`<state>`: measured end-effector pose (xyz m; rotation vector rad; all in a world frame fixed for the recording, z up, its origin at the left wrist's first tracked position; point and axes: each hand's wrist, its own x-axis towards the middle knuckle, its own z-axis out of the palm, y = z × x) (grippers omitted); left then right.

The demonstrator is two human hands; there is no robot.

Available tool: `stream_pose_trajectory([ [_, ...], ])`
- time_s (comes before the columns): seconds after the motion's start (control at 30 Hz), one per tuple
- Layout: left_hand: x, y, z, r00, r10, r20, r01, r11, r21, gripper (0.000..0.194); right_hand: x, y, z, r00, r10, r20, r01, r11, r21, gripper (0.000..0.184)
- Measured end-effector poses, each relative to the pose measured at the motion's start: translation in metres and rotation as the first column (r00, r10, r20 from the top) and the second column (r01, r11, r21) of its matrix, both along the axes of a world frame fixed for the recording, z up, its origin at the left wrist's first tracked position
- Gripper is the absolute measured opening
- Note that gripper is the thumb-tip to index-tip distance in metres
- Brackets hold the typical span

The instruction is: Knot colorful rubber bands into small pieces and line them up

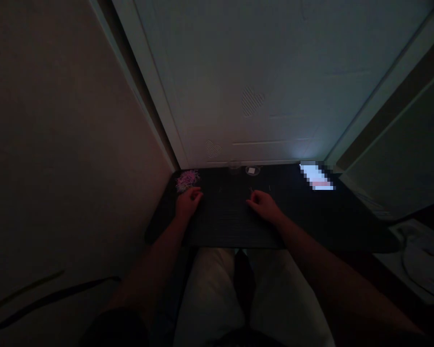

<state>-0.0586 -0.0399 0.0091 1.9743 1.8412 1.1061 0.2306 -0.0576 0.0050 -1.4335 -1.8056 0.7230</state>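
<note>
The scene is very dark. My left hand (pixel 188 201) rests on a black table (pixel 311 221) with its fingers curled in, just below a small heap of pink and white strands (pixel 187 180). My right hand (pixel 264 204) lies a little to the right, fingers bent and drawn together, fingertips on the table's ribbed dark mat (pixel 227 217). Whether either hand holds something is too dark to see.
A lit phone screen (pixel 316 176) glows at the table's far right. A small clear round dish (pixel 252 170) and a clear cup (pixel 234 166) stand at the back edge against a white door (pixel 260 72). A wall runs along the left.
</note>
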Motion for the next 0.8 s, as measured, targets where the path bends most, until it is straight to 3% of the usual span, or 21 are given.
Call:
stream_pose_trajectory([
  [0.13, 0.048, -0.013, 0.001, 0.979, -0.202, -0.013, 0.203, 0.979, 0.01, 0.017, -0.008, -0.012, 0.001, 0.987, 0.083, -0.137, -0.09, 0.995, -0.044, 0.014],
  [0.2, 0.077, -0.018, 0.002, 0.955, -0.295, -0.001, 0.295, 0.955, 0.007, 0.016, -0.011, -0.017, 0.001, 0.977, 0.072, -0.201, -0.085, 0.995, -0.055, 0.018],
  [0.33, 0.119, -0.026, 0.0, 0.925, -0.374, 0.068, 0.373, 0.928, 0.025, 0.016, -0.011, -0.022, -0.002, 0.953, 0.016, -0.302, -0.03, 0.999, -0.041, 0.022],
  [0.43, 0.126, -0.03, -0.003, 0.917, -0.396, 0.04, 0.396, 0.918, 0.006, 0.015, -0.009, -0.021, -0.003, 0.935, -0.005, -0.355, -0.013, 0.999, -0.048, 0.024],
  [0.57, 0.12, -0.032, -0.004, 0.932, -0.356, 0.062, 0.357, 0.934, -0.005, 0.015, -0.009, -0.022, -0.001, 0.953, 0.031, -0.301, -0.042, 0.999, -0.03, 0.018],
  [0.8, 0.122, -0.034, -0.002, 0.922, -0.388, -0.007, 0.388, 0.922, -0.006, 0.015, -0.008, -0.024, 0.002, 0.96, -0.01, -0.28, 0.01, 1.0, -0.002, 0.013],
])
